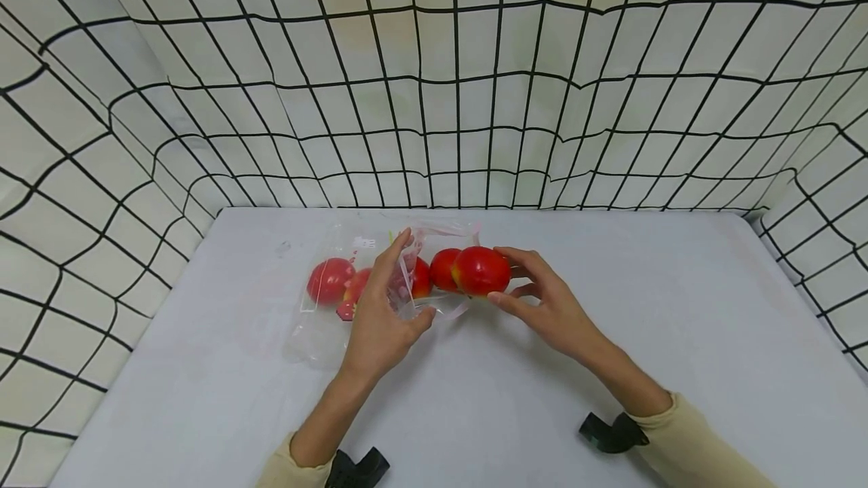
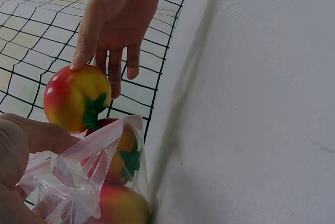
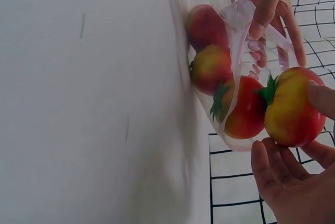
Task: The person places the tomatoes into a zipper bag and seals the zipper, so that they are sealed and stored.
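Observation:
A clear plastic bag with a pink-edged mouth lies on the table, several red-and-yellow tomatoes inside it. My left hand grips the bag near its mouth, thumb and fingers spread apart on the film. At the opening, my right hand holds a tomato between its thumb and fingers. That tomato has green leaves on top, turned toward the bag. It sits beside another leafy tomato just inside the mouth. The left hand partly hides the bagged tomatoes in the head view.
A white table surface spreads around the bag. Black netting over pale walls rises behind the table and along both sides. Dark wrist straps show near the sleeves.

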`<state>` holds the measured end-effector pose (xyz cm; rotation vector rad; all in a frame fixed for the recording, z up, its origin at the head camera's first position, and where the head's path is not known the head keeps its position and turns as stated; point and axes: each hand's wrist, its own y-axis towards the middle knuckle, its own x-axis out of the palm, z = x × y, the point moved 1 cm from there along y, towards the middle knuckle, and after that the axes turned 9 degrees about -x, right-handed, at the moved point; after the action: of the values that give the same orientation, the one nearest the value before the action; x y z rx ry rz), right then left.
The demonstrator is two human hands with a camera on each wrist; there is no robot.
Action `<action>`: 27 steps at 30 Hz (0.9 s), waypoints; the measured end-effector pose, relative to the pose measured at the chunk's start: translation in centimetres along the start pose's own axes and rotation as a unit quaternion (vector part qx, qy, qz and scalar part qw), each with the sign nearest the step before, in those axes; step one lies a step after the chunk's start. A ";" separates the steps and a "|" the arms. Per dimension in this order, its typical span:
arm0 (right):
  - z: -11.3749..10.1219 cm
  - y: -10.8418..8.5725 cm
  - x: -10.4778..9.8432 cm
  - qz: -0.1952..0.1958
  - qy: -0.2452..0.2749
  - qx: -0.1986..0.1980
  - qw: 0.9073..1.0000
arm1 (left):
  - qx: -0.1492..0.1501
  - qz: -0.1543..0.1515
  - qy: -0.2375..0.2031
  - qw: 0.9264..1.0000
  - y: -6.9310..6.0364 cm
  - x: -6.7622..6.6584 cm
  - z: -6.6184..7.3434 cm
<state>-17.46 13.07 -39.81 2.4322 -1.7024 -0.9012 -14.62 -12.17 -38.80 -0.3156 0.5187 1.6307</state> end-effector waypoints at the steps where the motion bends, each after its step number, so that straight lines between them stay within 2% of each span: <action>1: -0.1 0.1 0.1 0.000 0.001 -0.003 1.000 | 0.001 0.000 0.001 1.000 0.0 0.0 0.0; 9: -0.8 1.1 0.8 0.001 -0.011 -0.037 0.999 | 0.011 0.002 0.010 1.000 0.0 0.0 -0.1; 17: -1.5 2.2 1.6 -0.004 -0.035 -0.044 0.998 | 0.031 -0.001 0.014 0.999 0.0 -0.1 0.1; 27: -1.6 3.1 2.9 0.011 -0.036 -0.076 0.996 | 0.050 0.001 0.020 0.999 -0.1 -0.2 0.4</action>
<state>-18.69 8.88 -38.61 2.3059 -1.6136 -1.0864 -14.43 -12.12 -38.39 -0.2749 0.6292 1.5982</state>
